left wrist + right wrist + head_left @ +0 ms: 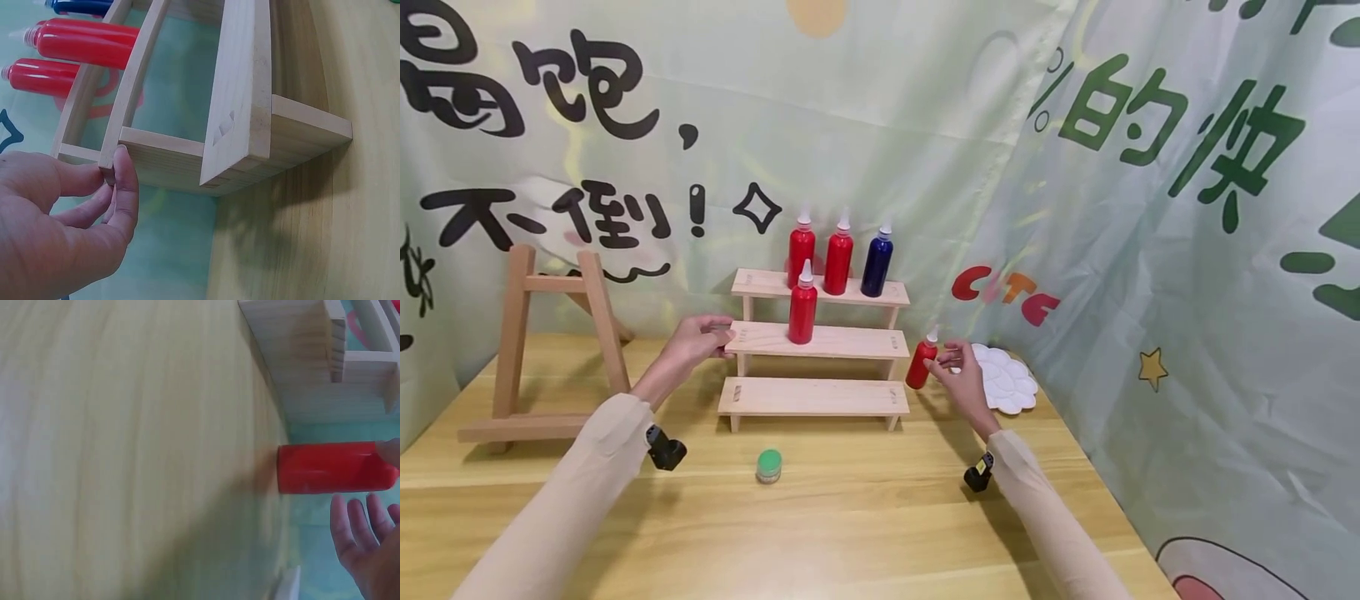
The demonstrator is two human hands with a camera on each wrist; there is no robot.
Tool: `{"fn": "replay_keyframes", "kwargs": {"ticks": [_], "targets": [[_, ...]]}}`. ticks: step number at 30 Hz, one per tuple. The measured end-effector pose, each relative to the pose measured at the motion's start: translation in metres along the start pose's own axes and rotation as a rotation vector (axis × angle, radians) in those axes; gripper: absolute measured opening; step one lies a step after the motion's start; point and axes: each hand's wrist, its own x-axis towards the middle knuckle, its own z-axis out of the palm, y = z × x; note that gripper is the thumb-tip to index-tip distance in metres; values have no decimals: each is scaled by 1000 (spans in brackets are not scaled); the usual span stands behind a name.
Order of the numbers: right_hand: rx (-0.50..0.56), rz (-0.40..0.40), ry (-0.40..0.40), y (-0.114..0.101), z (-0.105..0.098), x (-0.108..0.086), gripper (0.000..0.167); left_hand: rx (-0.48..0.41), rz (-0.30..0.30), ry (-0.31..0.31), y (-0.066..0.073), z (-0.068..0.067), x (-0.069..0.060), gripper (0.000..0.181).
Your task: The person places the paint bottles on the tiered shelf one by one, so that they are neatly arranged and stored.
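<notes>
A three-tier wooden display shelf stands on the table. My left hand pinches the left end of its middle tier between thumb and fingers. Beside the shelf's right side, a red squeeze bottle with a white nozzle stands upright on the table. My right hand is at this bottle; its thumb overlaps the upper part, while the other fingers are spread loosely beside it. Another red bottle stands on the middle tier. Two red bottles and a dark blue bottle stand on the top tier.
A wooden easel stands at the left. A small green-lidded jar sits in front of the shelf. Behind the right hand lies a white flower-shaped palette. A printed cloth hangs along the table's back and right.
</notes>
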Motion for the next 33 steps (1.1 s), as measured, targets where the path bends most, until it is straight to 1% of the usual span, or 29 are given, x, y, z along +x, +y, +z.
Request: {"fn": "replay_keyframes", "kwargs": {"ticks": [2,6,9,12,14,19,21,22,24,28,30,33], "targets": [[-6,10,5,2,3,-1,57,0,0,-6,0,0,-1,54],[32,14,14,7,9,-1,52,-8,-8,-9,2,0,0,55],[68,17,1,9,14,1,48,-3,-11,-7,2,-1,1,55],[77,25,-10,9,18,1,49,0,-13,-5,1,-3,2,55],[89,30,-17,6,20,-1,51,-5,-11,-4,0,-3,2,55],[131,45,-54,-17,16,-12,54,-4,-6,-1,0,-3,-1,54],[137,46,-61,-24,15,-15,54,-1,-3,-1,0,-2,-2,54],[145,47,-60,-23,15,-15,54,-1,-3,0,1,-2,-3,54],[164,49,-52,-18,17,-14,53,0,-1,2,1,-2,-3,53],[155,48,-26,2,22,-8,55,5,-3,10,1,-2,-3,53],[157,67,-9,10,23,-5,56,5,-6,11,1,-2,-3,53],[177,111,6,12,20,-1,56,-6,-12,8,0,-1,-2,54]]}}
